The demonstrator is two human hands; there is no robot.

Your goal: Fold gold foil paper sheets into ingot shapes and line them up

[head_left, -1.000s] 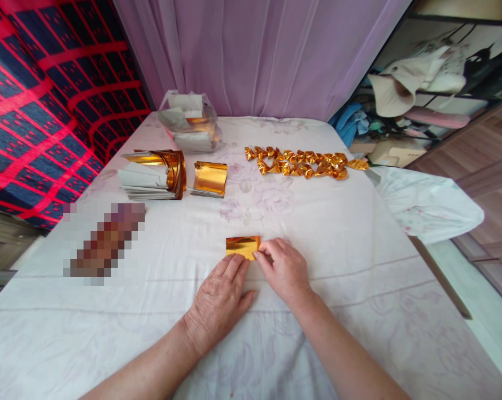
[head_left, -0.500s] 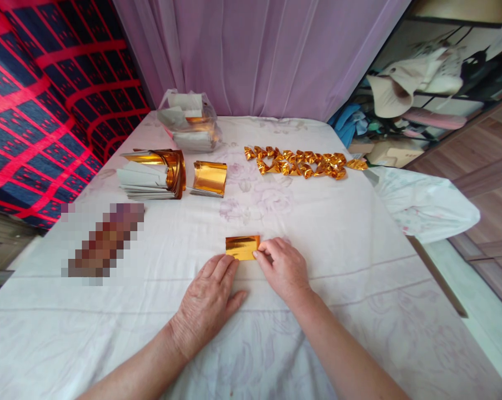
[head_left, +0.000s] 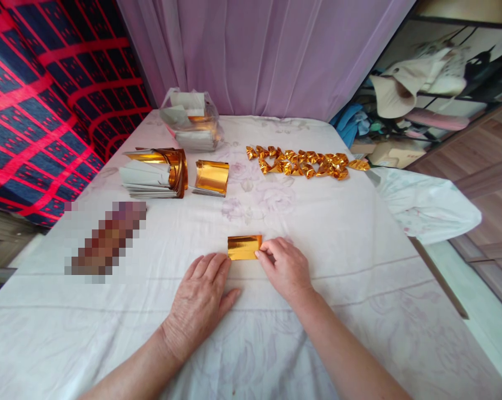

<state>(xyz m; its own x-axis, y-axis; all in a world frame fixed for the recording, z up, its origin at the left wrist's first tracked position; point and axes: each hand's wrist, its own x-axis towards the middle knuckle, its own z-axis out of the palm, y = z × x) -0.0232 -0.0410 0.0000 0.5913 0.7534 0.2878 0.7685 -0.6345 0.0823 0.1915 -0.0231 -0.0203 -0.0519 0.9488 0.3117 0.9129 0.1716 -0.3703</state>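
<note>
Foil [head_left: 243,248] lies on our tablecloth [head_left: 326,239], seemingly unshaped.
Our right hand [head_left: 283,266] pinches its right edge; our left hand [head_left: 201,291] lies flat, gripping nothing. Folded pieces [head_left: 329,165] look done; stacked sheets [head_left: 149,179] are left.

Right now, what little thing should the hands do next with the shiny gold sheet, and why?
I'd probably slide the left hand a bit onto the gold sheet to steady it. Its fingertips are only at the near left corner, most of the sheet is uncovered, and the right hand is pinching the right edge.
</note>
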